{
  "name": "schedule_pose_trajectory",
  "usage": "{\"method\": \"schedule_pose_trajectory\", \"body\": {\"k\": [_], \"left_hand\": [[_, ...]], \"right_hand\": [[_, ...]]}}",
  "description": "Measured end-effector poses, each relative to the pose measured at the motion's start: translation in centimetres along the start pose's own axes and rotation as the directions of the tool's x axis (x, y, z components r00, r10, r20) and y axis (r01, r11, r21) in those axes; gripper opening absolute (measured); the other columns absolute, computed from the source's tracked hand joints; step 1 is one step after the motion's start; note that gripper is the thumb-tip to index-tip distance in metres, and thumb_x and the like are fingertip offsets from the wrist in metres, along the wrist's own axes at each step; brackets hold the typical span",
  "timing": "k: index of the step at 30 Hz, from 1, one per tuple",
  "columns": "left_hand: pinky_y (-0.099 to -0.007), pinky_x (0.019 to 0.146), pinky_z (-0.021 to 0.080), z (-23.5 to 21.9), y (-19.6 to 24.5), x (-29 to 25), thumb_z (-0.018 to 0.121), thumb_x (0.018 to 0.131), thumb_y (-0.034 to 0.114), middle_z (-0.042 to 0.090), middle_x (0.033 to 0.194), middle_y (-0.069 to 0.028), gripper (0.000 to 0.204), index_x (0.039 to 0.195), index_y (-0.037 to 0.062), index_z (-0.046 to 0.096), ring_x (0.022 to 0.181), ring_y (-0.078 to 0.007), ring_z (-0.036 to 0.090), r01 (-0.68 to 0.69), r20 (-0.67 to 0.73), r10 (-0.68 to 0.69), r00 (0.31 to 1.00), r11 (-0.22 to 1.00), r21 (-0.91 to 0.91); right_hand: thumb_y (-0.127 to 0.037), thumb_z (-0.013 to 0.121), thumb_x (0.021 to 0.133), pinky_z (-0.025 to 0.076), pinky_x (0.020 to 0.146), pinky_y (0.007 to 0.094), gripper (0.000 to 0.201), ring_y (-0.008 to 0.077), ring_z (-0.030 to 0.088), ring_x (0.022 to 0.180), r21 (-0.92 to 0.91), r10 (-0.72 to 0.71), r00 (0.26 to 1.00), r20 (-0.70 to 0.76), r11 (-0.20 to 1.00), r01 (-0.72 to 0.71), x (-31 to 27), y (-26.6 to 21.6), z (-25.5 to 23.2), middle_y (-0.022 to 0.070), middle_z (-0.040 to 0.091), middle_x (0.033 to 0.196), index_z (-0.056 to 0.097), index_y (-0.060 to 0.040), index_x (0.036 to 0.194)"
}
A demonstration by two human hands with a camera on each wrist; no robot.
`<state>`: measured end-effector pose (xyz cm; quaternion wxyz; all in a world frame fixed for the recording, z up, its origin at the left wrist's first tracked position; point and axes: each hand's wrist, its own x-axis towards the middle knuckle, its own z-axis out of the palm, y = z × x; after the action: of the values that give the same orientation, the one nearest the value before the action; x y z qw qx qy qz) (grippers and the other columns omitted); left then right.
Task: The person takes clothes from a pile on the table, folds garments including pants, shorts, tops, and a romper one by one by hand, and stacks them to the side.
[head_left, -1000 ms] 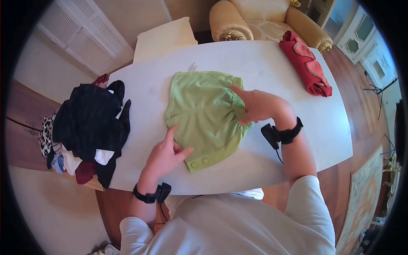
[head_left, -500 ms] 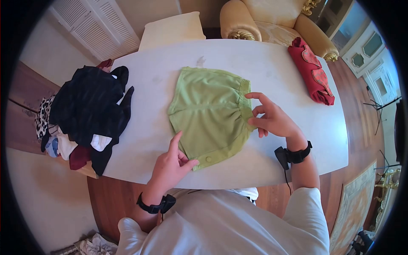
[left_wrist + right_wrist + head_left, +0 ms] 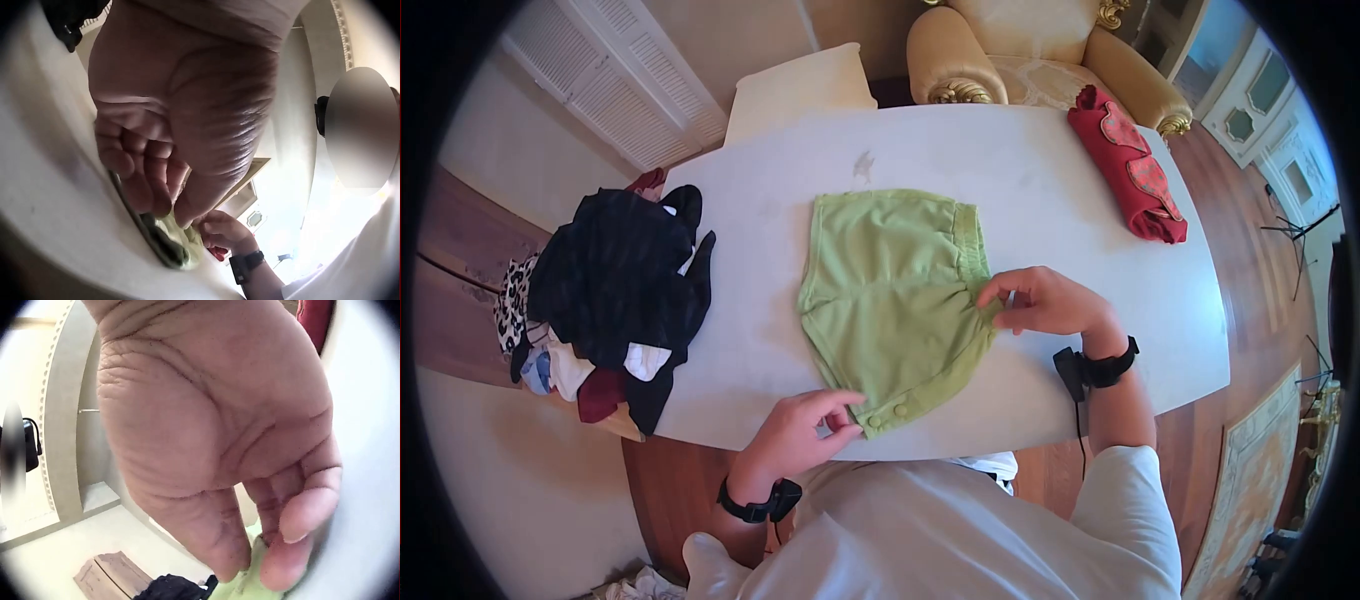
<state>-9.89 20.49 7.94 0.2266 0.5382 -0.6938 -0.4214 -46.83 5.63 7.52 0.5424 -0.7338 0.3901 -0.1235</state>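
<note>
Light green shorts [image 3: 880,270] lie folded flat on the white table [image 3: 750,220], the gathered waistband toward the right and round buttons on the near edge. My left hand [image 3: 800,430] pinches the near left corner beside the buttons; in the left wrist view, its thumb and fingertips close over the green cloth [image 3: 190,247]. At the near end of the waistband, my right hand [image 3: 1050,300] holds the fabric between thumb and fingers. The right wrist view shows green cloth [image 3: 240,587] between those fingertips.
A heap of clothes, mostly black [image 3: 615,280], lies at the table's left end, some pieces hanging past the edge. A rolled red garment [image 3: 1125,165] sits at the far right. Beyond the table stand a cream stool [image 3: 800,90] and a gold armchair [image 3: 955,60].
The left hand has moved from pointing over the shorts' left edge down to the near corner, which has shifted toward me. The right hand has slid nearer along the waistband.
</note>
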Motion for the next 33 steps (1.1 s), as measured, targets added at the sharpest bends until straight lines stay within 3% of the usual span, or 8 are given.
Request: {"method": "schedule_pose_trajectory", "body": {"k": [2,8,12,13,20,22,28,33], "left_hand": [[-0.0275,0.071,0.053,-0.9,-0.1,0.5,0.08,0.085,0.009,0.071,0.083,-0.0023,0.031,0.116,0.0055,0.072,0.076,-0.0117,0.065,0.038,0.09,-0.05,0.995,0.991,0.132],[-0.032,0.07,0.054,-3.9,-2.2,6.2,0.074,0.091,0.015,0.073,0.089,-0.0098,0.022,0.11,0.0041,0.071,0.076,-0.02,0.069,0.033,-0.222,0.009,0.975,0.982,0.187],[-0.034,0.08,0.056,-6.2,-6.8,13.7,0.074,0.092,0.019,0.072,0.101,-0.013,0.033,0.118,0.0003,0.066,0.09,-0.0239,0.07,-0.078,-0.443,0.143,0.885,0.984,0.162],[-0.034,0.08,0.056,-6.6,-7.8,15.7,0.074,0.092,0.019,0.072,0.101,-0.013,0.033,0.118,0.0003,0.066,0.09,-0.0239,0.07,-0.076,-0.45,0.145,0.881,0.983,0.168],[-0.0405,0.095,0.053,-7.1,-8.1,22.4,0.082,0.085,0.035,0.062,0.123,-0.0219,0.056,0.124,0.0009,0.062,0.111,-0.0305,0.064,0.021,-0.404,0.16,0.901,0.913,0.408],[-0.0404,0.095,0.053,-7.4,-9.0,24.3,0.082,0.084,0.036,0.06,0.126,-0.0222,0.057,0.124,0.0006,0.062,0.111,-0.0305,0.064,0.032,-0.389,0.155,0.908,0.9,0.434],[-0.0307,0.086,0.053,-8.6,-10.1,27.5,0.085,0.081,0.02,0.068,0.105,-0.0073,0.043,0.116,0.0026,0.067,0.094,-0.0158,0.064,0.047,-0.257,-0.047,0.965,0.999,-0.004],[-0.0269,0.082,0.051,-8.9,-9.1,27.3,0.078,0.087,0.008,0.067,0.1,-0.0031,0.022,0.104,0.004,0.065,0.092,-0.0106,0.062,0.065,-0.208,-0.108,0.972,0.977,-0.203]], "right_hand": [[-0.008,0.07,0.092,0.054,0.067,0.0283,0.022,0.0119,0.068,0.07,-0.026,0.043,0.999,-0.024,0.999,-0.044,-0.2,-0.3,-0.5,0.0047,0.071,0.088,0.069,-0.0034,0.114],[-0.017,0.073,0.09,0.056,0.077,0.0375,0.026,0.0261,0.072,0.082,-0.428,-0.117,0.922,-0.369,0.902,-0.057,2.9,-1.2,-2.1,0.0115,0.074,0.089,0.067,-0.0006,0.11],[-0.039,0.081,0.082,0.054,0.088,0.0438,0.068,0.0379,0.068,0.102,-0.419,-0.069,0.843,-0.534,0.887,-0.193,7.3,-0.3,-1.5,0.023,0.07,0.107,0.057,-0.0023,0.134],[-0.045,0.086,0.074,0.053,0.093,0.0451,0.091,0.0417,0.065,0.109,-0.418,-0.046,0.853,-0.52,0.884,-0.207,8.0,0.0,-1.2,0.0279,0.063,0.12,0.048,-0.0045,0.146],[-0.042,0.088,0.072,0.052,0.097,0.0459,0.095,0.0434,0.062,0.112,-0.56,0.002,0.882,-0.472,0.771,-0.302,7.8,-1.5,-0.8,0.0253,0.057,0.122,0.044,-0.0057,0.148],[-0.037,0.089,0.071,0.052,0.097,0.0462,0.089,0.0432,0.062,0.113,-0.554,-0.164,0.84,-0.517,0.812,-0.183,8.1,-1.4,-0.9,0.0247,0.057,0.12,0.048,-0.0051,0.143],[-0.032,0.085,0.076,0.051,0.097,0.0462,0.071,0.0427,0.061,0.113,-0.582,0.003,0.874,-0.485,0.745,-0.326,8.7,-1.1,-0.7,0.0239,0.058,0.119,0.055,-0.0033,0.134],[-0.024,0.085,0.075,0.05,0.1,0.0469,0.062,0.042,0.059,0.116,-0.555,-0.145,0.782,-0.607,0.782,-0.286,9.5,0.4,-1.1,0.0219,0.06,0.117,0.06,-0.0019,0.127]]}}
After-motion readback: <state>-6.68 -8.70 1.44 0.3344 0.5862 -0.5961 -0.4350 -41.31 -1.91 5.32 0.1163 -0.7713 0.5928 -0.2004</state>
